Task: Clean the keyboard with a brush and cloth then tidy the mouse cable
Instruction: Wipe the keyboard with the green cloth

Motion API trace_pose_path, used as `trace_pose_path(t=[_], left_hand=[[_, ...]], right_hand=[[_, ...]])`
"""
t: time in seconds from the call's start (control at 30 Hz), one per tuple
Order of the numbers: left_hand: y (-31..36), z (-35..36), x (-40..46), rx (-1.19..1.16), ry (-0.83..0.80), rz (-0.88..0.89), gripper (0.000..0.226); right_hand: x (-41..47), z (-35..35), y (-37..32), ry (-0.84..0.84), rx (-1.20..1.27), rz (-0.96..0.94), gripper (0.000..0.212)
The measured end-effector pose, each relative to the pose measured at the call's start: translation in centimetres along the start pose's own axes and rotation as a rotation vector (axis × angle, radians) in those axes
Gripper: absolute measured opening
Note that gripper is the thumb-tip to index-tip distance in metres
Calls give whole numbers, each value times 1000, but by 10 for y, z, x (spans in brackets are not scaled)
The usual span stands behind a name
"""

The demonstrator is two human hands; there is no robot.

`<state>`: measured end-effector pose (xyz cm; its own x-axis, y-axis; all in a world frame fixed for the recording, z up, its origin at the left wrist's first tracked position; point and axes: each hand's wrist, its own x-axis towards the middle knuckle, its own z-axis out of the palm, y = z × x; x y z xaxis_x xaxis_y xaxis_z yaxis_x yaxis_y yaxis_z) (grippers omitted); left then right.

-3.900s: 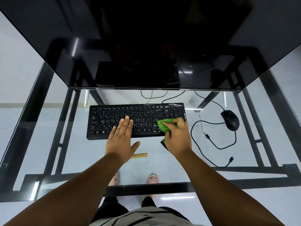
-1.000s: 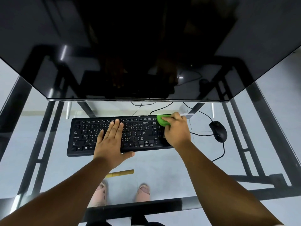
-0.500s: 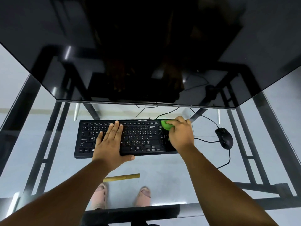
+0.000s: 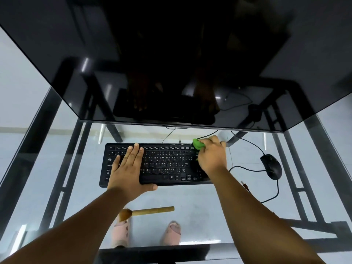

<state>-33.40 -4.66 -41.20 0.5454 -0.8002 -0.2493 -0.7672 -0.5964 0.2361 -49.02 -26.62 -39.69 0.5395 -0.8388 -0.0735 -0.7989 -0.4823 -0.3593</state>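
Observation:
A black keyboard [image 4: 163, 164] lies on the glass desk [image 4: 190, 202] below the monitor. My left hand [image 4: 129, 174] rests flat on its left half, fingers straight. My right hand [image 4: 211, 157] grips a green cloth [image 4: 197, 144] at the keyboard's top right corner. A wooden-handled brush [image 4: 150, 210] lies on the glass in front of the keyboard, bristles to the left. A black mouse [image 4: 271, 166] sits to the right, and its cable [image 4: 274, 193] loops loosely across the glass.
A large dark monitor [image 4: 171, 63] overhangs the back of the desk. Black frame bars [image 4: 297, 189] run under the glass. Feet in slippers [image 4: 171, 233] show through it on the floor.
My right hand has kept the green cloth at the keyboard's top right corner, shifting slightly. My left hand stays flat on the keys. The view has shifted a little.

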Motion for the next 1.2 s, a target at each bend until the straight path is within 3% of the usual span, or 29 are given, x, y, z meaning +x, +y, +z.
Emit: trace_pose_path(t=[0.23, 0.4, 0.47, 0.73, 0.9, 1.0, 1.2], left_hand=[[-24, -6, -7, -21, 13, -19, 126], [-38, -11, -9, 0, 8, -35, 126], [-43, -12, -11, -14, 0, -49, 127], [-50, -13, -11, -5, -12, -56, 129], [-59, -15, -12, -12, -27, -62, 131], [-63, -15, -12, -33, -26, -59, 132], [-67, -14, -11, -39, -27, -45, 132]], right_hand=[[-15, 12, -59, -140, 47, -190, 44], [-9, 8, -46, -14, 37, 44, 37], [-5, 10, -54, -39, 6, 90, 36], [-22, 34, -104, -199, 55, -243, 48], [-15, 25, -77, -46, 48, -1, 40], [-9, 24, -84, -86, -3, 76, 39], [-20, 39, -110, -210, 62, -230, 54]])
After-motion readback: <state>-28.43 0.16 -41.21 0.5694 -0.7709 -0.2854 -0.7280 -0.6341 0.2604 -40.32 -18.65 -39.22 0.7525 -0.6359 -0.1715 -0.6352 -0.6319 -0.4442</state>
